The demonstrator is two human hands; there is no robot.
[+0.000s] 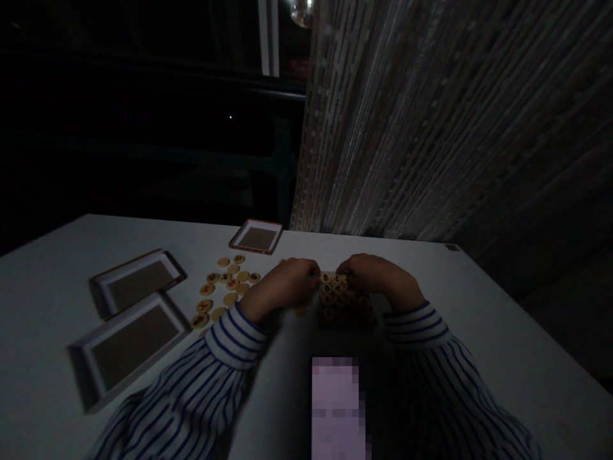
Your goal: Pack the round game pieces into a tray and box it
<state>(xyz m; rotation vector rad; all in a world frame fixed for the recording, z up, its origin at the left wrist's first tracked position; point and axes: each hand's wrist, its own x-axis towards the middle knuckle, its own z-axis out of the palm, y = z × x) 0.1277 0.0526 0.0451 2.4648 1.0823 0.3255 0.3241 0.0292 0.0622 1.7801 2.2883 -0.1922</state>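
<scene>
Round game pieces [338, 291] stand in close rows on the desk [483, 358], in front of the person, between the left hand [290, 281] and the right hand [371, 271]. Several show dark characters; the nearest row lies in deep shadow, so I cannot tell if a box or tray holds them.

Both hands have the fingers curled inward. The left fingertips are at the far left corner of the rows, and the right ones at the far side. Whether either hand pinches a piece I cannot tell, because the fingers hide this and the light is weak.

What could go wrong, in my judgement, comes mostly from the narrow working place. If one fingertip presses too strongly from the side, a row could become crooked, or a piece could tip over its neighbour. The left wrist and the striped sleeve [234, 342] are very near to the loose pieces [230, 298], so a careless movement of this arm could sweep some of them away, perhaps toward the near tray [134, 348]. The darkness could also cause a wrong reading of a character, or a piece under the left hand could be overlooked.
</scene>
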